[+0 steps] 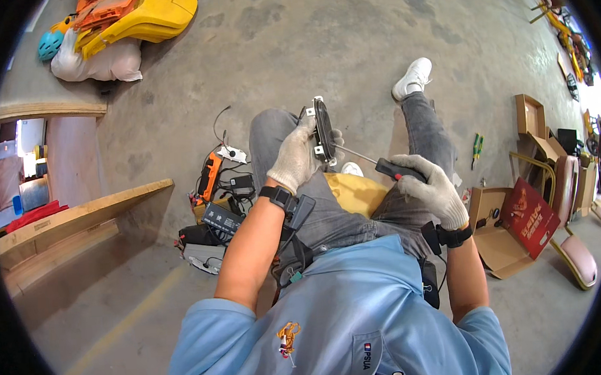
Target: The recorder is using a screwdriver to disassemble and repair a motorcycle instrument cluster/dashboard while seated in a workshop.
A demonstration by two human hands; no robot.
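My gloved left hand (pixel 293 153) grips an oblong black part (pixel 322 127) with light tabs on its side, held upright between my knees. My gloved right hand (pixel 431 187) is closed round the black-and-red handle of a screwdriver (pixel 395 168), whose metal shaft points left to the lower half of the black part; whether its tip touches cannot be made out. A yellow seat (pixel 351 193) shows beneath, between my thighs.
At my left lie cables, an orange-and-black tool (pixel 211 174), power bricks (pixel 222 216) and a wooden ledge (pixel 87 209). To the right are green-handled tools (pixel 477 151), an open cardboard box (pixel 491 259) and chairs (pixel 575 259). Yellow plastic panels (pixel 152 16) sit upper left.
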